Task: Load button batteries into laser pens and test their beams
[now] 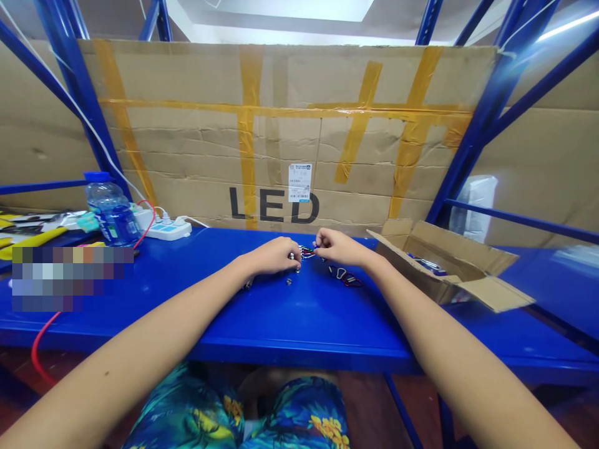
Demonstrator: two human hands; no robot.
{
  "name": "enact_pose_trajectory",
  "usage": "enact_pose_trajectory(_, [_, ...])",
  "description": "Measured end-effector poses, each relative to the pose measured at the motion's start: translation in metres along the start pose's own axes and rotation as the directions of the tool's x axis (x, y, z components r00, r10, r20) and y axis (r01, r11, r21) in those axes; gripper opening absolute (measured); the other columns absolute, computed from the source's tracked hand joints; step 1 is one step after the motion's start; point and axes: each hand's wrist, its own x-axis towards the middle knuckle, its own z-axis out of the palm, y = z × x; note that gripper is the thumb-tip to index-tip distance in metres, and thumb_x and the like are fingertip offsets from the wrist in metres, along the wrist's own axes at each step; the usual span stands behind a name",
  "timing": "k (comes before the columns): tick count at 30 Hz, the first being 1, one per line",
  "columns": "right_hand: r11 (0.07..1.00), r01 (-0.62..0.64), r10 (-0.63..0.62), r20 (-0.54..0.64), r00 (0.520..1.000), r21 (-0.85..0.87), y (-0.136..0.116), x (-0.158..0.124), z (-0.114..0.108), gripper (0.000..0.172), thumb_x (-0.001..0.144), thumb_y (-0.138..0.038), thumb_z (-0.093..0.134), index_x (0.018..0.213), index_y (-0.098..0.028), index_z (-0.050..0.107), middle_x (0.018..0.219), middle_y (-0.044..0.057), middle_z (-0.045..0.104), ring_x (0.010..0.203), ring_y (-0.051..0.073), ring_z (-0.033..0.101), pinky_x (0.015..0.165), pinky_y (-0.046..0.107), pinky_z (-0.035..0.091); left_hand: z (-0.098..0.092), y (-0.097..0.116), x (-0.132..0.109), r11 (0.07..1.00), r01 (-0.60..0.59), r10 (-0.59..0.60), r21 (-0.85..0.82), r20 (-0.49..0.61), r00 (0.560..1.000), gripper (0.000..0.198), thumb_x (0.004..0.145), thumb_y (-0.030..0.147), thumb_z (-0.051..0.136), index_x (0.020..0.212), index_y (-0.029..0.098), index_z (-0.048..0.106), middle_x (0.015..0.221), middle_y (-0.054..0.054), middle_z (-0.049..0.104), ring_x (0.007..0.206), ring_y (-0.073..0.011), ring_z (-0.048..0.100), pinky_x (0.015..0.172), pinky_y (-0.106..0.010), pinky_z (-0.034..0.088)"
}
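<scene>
Over the middle of the blue table, my left hand (pixel 279 255) is closed, fingertips down among small shiny metal pieces; whatever it grips is too small to make out. My right hand (pixel 337 246) pinches at the near end of a small multicoloured bundle (pixel 306 252) lying between both hands. What exactly sits in that pinch is hidden by the fingers. Several small carabiners (pixel 346 275), silver, dark and red, lie just below my right hand. A loose little metal piece (pixel 289 282) rests on the table below my left hand.
An open cardboard box (pixel 468 274) with small metallic items inside stands at right. At left are a blue-capped bottle (pixel 112 209), a white power strip (pixel 168 229) and a red cable (pixel 40 340). A large taped carton (pixel 196 149) closes off the back of the blue table (pixel 309 330).
</scene>
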Motion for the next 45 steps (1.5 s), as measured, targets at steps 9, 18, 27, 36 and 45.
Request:
enact_pose_trajectory(9, [0.999,-0.012,0.011,0.011,1.0,0.052,-0.002,-0.001,0.0,0.016,0.073,-0.021,0.059,0.083,-0.02,0.047,0.07,-0.002,0.056,0.061,0.013,0.053,0.055,0.025,0.039,0.0,0.005,0.0,0.998,0.054,-0.055,0.024,0.048,0.997,0.013,0.08,0.021,0.062,0.079,0.02,0.075,0.082,-0.002,0.074,0.082,-0.0178,0.062,0.073,-0.027,0.042])
enact_pose_trajectory(18, [0.996,-0.047,0.04,0.097,0.995,0.071,0.0,-0.001,-0.001,0.046,0.072,-0.021,0.059,0.116,-0.016,0.048,0.066,-0.004,0.056,0.055,0.013,0.05,0.053,0.026,0.038,-0.007,0.005,-0.004,0.999,0.033,-0.034,0.016,0.09,0.995,0.017,0.081,0.015,0.06,0.089,0.019,0.074,0.09,-0.004,0.074,0.086,-0.018,0.064,0.074,-0.026,0.044])
enact_pose_trajectory(27, [0.998,0.039,-0.032,0.12,0.992,-0.056,-0.007,-0.002,-0.002,0.014,0.073,-0.023,0.05,0.078,-0.015,0.061,0.065,-0.001,0.056,0.061,0.013,0.046,0.056,0.027,0.032,-0.009,0.008,-0.006,0.977,-0.05,0.021,0.209,0.142,0.99,0.023,0.085,0.018,0.058,0.1,0.02,0.075,0.095,-0.006,0.073,0.09,-0.0206,0.062,0.079,-0.03,0.042])
enact_pose_trajectory(36, [0.997,0.045,-0.038,0.118,0.992,-0.055,-0.015,-0.004,0.002,0.008,0.074,-0.021,0.049,0.074,-0.017,0.056,0.065,-0.002,0.054,0.06,0.012,0.045,0.056,0.026,0.032,-0.005,0.004,-0.005,0.991,0.051,-0.067,0.121,0.135,0.989,0.013,0.076,0.015,0.061,0.082,0.018,0.071,0.081,-0.005,0.071,0.077,-0.0176,0.061,0.07,-0.027,0.043])
enact_pose_trajectory(45, [0.993,-0.057,0.041,0.152,0.988,0.105,-0.021,-0.004,0.006,0.006,0.077,-0.015,0.048,0.078,-0.018,0.052,0.072,0.001,0.059,0.062,0.014,0.056,0.057,0.027,0.044,-0.009,0.005,-0.009,0.985,0.171,-0.171,0.012,0.145,0.975,0.006,0.07,0.018,0.06,0.072,0.018,0.066,0.069,-0.001,0.068,0.063,-0.0138,0.059,0.055,-0.023,0.038])
